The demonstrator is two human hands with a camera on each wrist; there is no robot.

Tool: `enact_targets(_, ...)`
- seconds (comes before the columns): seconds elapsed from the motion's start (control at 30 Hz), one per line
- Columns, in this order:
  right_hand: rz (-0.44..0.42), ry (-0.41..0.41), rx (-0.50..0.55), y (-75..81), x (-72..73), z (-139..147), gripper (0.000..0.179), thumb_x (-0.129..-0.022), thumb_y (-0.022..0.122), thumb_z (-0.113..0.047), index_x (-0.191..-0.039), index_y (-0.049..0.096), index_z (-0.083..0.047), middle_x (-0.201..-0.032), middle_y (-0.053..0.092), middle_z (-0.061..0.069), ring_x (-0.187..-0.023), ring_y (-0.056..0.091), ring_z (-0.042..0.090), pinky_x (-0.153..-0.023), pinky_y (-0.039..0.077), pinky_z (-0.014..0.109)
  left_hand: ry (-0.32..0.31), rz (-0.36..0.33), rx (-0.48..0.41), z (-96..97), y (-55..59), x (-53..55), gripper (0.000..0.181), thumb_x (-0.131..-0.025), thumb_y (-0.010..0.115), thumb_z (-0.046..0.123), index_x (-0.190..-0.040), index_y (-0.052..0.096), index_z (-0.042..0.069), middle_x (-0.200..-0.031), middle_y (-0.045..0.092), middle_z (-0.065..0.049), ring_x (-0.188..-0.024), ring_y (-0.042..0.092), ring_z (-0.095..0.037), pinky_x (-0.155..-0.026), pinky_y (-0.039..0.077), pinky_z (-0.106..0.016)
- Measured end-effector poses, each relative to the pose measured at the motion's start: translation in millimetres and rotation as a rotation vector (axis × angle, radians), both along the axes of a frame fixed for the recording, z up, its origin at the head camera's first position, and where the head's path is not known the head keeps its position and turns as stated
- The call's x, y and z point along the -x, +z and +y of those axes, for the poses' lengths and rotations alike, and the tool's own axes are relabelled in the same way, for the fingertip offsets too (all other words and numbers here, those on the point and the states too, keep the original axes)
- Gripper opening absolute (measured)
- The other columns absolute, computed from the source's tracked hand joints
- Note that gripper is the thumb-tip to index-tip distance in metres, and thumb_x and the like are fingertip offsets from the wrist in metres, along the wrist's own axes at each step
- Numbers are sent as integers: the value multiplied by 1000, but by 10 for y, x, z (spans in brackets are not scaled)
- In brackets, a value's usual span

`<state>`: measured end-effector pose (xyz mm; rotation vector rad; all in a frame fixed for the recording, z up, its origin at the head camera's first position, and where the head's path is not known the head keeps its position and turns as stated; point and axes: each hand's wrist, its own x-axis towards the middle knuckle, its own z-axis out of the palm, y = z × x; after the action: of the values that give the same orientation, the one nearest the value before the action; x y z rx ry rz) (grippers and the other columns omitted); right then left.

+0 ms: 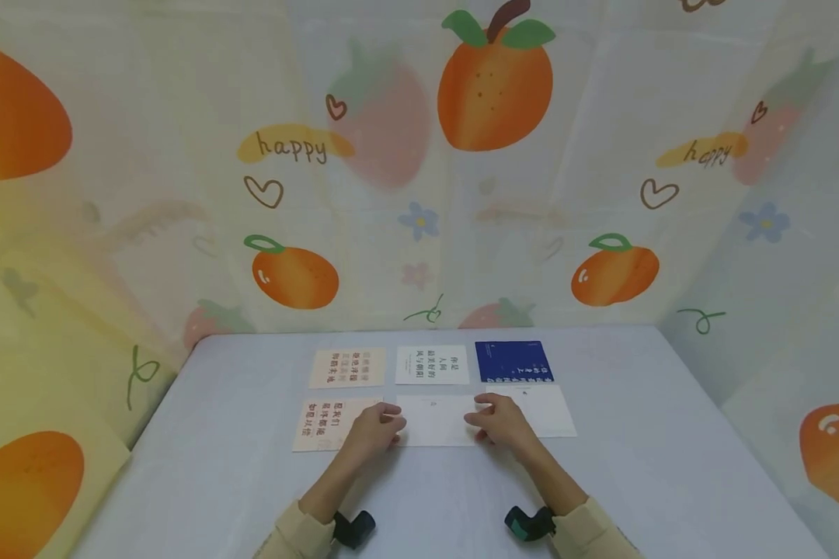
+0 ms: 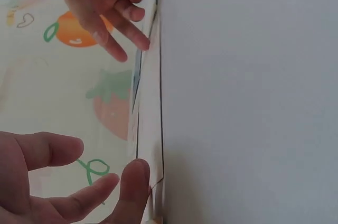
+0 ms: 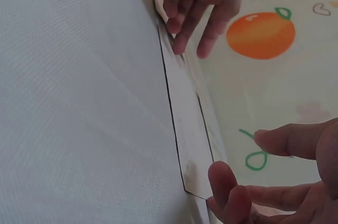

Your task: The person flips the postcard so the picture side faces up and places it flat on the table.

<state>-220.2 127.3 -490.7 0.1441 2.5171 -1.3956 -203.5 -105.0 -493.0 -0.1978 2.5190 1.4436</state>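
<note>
A white card (image 1: 435, 423) lies flat on the table in the front row, between my two hands. My left hand (image 1: 374, 431) is at its left edge, fingers loosely bent and apart, overlapping the printed cream card (image 1: 315, 423) in the head view. At the opposite edge is my right hand (image 1: 503, 423), thumb and fingers spread, beside another pale card (image 1: 548, 411). Both wrist views show nothing between the fingers of either hand; the left hand (image 2: 79, 192) and right hand (image 3: 285, 182) hover by the card's ends.
Behind, a row holds a cream card (image 1: 348, 367) with writing, a white card (image 1: 432, 365) with dark characters and a dark blue card (image 1: 513, 362). The white-covered table (image 1: 224, 466) ends at a fruit-patterned curtain (image 1: 391, 256). Both wrists carry black devices (image 1: 353, 529).
</note>
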Motion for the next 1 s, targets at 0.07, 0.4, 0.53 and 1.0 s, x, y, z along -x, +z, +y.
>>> enact_targets(0.07, -9, -4, 17, 7, 0, -12, 51, -87, 69, -17, -132, 54, 3, -89, 71, 10, -58, 61, 13, -56, 47, 25, 7, -16, -48, -16, 7, 14, 40, -92, 59, 20, -125, 58, -2, -107, 68, -16, -77, 65, -15, -71, 55, -29)
enact_targets(0.4, -56, -100, 156, -30, 75, 36, 41, -88, 65, -10, -124, 57, 7, -76, 67, 11, -51, 59, 12, -51, 45, 23, 56, -64, -217, -35, -26, 49, 45, -93, 57, 13, -132, 50, -8, -106, 67, -20, -70, 66, -14, -67, 56, -27)
enact_targets(0.53, -71, -119, 185, -38, 132, 50, 33, -87, 63, -5, -117, 61, 9, -70, 66, 9, -51, 58, 11, -49, 46, 22, 66, -66, -218, -27, -30, 51, 49, -92, 58, 13, -134, 47, -10, -101, 67, -18, -69, 66, -13, -67, 55, -26)
enact_targets(1.0, -71, -137, 156, -85, 196, 60, 18, -87, 63, -2, -101, 69, 7, -66, 66, 7, -52, 55, 11, -49, 44, 20, 71, -103, -226, -61, -42, 94, 45, -93, 59, 14, -128, 52, -13, -98, 69, -17, -65, 65, -11, -66, 54, -24)
